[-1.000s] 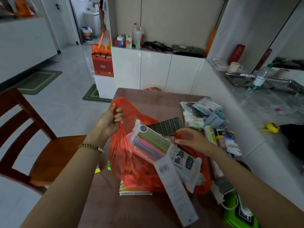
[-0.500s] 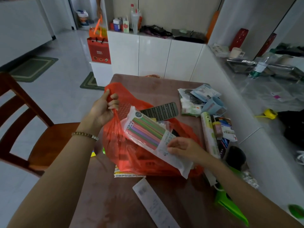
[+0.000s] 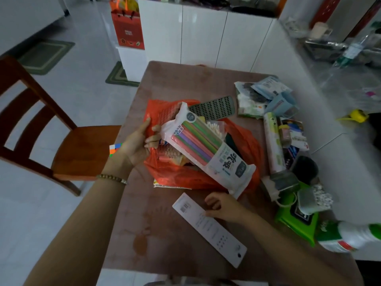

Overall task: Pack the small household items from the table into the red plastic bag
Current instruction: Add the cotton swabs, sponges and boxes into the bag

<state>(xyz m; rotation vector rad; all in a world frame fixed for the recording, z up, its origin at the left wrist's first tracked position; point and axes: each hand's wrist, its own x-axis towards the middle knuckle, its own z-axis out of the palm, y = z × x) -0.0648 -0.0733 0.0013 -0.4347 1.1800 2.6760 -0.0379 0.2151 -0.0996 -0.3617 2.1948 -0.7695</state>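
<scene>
straw pack across the red bag, one hand on its rim, the other at a white strip

much of the red plastic bag is hidden from us. the pack of coloured straws lies slantwise across its mouth, one end just beside the left fingers, the other overhanging the bag toward the right hand. under the pack we make out cotton swabs and crumpled wrappers, nothing clearer. a grey perforated piece sticks out of the bag beyond the left fingers. a yellow-edged packet peeps from under the bag, mostly covered.

the left hand grips the bag's rim, thumb on the red plastic, fingers curled. the right fingers are curled, with the thumb touching the long edge of a white printed strip that lies flat on the table. whether they pinch it we cannot tell.

a colour cube shows beside the left wrist, partly covered by it. outward of the right fingers, a white and green bottle is cut off by the frame edge. a green wipes pack lies there under blurred small things.

the table's left edge runs under the left wrist, with a wooden chair just past it. bare tabletop lies beyond the bag and on the near side of the right fingers, around the strip. the right side is crowded with a roll and packets.

the tabletop is brown and blotchy. around it are pale floor tiles, white cabinets, a red gift bag and green mats.
</scene>
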